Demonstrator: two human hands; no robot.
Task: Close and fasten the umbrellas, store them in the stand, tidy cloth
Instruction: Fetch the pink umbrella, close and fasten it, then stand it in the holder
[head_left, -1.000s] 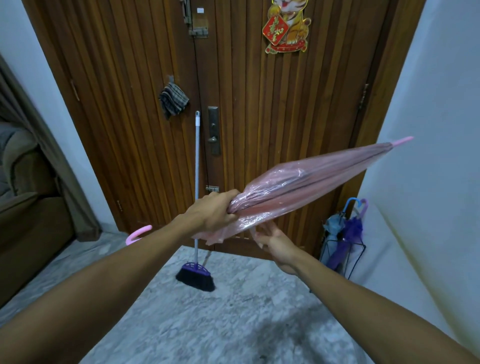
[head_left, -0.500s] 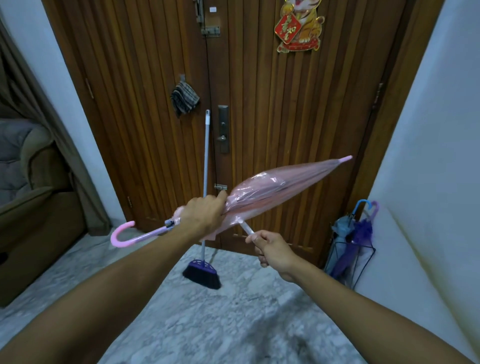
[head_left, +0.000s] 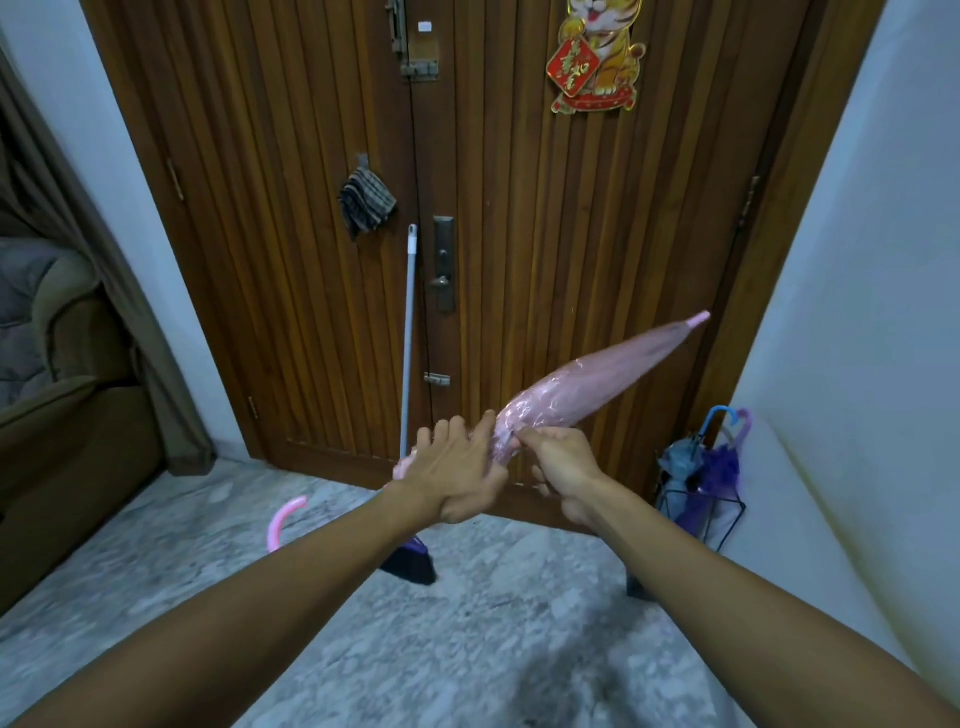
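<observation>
1. View: single head-worn camera, wide-angle; looks forward and down from standing height.
2. Facing: the wooden door (head_left: 519, 234), far centre; marble floor (head_left: 467, 649) below.
3. Nearness: both forearms enter from the near edge; the hands are close to the lens, mid-frame.
4. Edges: sofa (head_left: 57, 389) left, white wall (head_left: 857, 260) right.
5. Shared coverage: none; only one view.

Umbrella (head_left: 587, 384) slanting from frame centre to upper right, both hands (head_left: 457, 478) at its lower end, broom (head_left: 410, 364) behind against door (head_left: 545, 234), stand (head_left: 701, 499) lower right, cloth (head_left: 366, 202) upper left of centre on door
</observation>
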